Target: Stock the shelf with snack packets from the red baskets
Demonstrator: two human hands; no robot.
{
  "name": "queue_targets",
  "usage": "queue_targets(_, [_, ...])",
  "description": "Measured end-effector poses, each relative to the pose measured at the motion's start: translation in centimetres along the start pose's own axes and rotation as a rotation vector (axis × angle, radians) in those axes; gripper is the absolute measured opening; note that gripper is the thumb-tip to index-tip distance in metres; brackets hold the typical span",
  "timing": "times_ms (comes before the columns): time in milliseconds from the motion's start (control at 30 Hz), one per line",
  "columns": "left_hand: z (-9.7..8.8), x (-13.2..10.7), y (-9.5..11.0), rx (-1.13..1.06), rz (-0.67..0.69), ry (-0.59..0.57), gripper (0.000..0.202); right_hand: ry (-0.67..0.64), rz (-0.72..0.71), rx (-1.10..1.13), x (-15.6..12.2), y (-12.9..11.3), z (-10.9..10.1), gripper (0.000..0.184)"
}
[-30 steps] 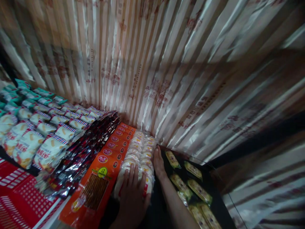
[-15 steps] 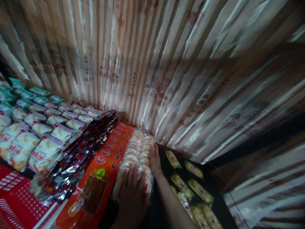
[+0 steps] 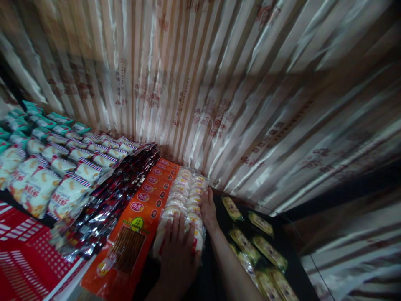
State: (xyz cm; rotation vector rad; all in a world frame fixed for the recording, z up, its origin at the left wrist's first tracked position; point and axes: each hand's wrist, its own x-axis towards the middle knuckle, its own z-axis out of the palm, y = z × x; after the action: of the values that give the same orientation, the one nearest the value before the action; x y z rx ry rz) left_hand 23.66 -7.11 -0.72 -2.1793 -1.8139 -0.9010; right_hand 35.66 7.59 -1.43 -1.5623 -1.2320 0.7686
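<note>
Two rows of round white snack packets in clear wrap (image 3: 180,190) stand between my hands. My left hand (image 3: 178,246) lies flat over the front packets, fingers stretched out. Along the right side of the rows, my right hand (image 3: 209,209) rests upright with its fingers extended and pressed to the packets. Neither hand grips anything. Just left of the rows are orange snack packs (image 3: 138,205), the front one with a window showing brown sticks. My left palm hides part of the nearest packets.
Dark shiny packets (image 3: 115,192) lean beside the orange packs. White bags with striped tops (image 3: 67,196) and green bags (image 3: 40,121) fill the left. A red basket (image 3: 25,251) sits at lower left. Yellowish packets (image 3: 269,251) lie at right on a dark shelf. A printed plastic curtain (image 3: 175,83) hangs behind.
The view has shifted slightly, so everything appears a little to the right. Both hands keep about the same place on the white packets.
</note>
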Motion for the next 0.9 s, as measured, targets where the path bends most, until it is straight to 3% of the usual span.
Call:
queue_targets(133, [-0.2,0.1,0.0,0.006,0.004,-0.005,0.058,-0.023,0.075,0.002,-0.5,-1.1,-0.8,0.080])
queue_targets(533, [-1.3,0.0,0.9,-0.004,0.073,0.069,0.053,0.033,-0.020,-0.028,-6.6,-3.8,-4.8,0.070])
queue_targets(633, [-1.6,-0.3,2.2,-0.044,0.096,0.106,0.051,0.029,-0.039,0.004,-9.2,-4.0,-6.3,0.066])
queue_targets(767, [-2.4,-2.3,4.8,-0.152,0.171,0.116,0.032,0.044,-0.048,0.089,-14.1,-2.9,-9.1,0.055])
queue_targets(900, [-3.1,-6.9,7.5,-0.367,0.321,-0.101,0.025,0.100,-0.023,0.095,-20.3,-0.4,-13.0,0.048])
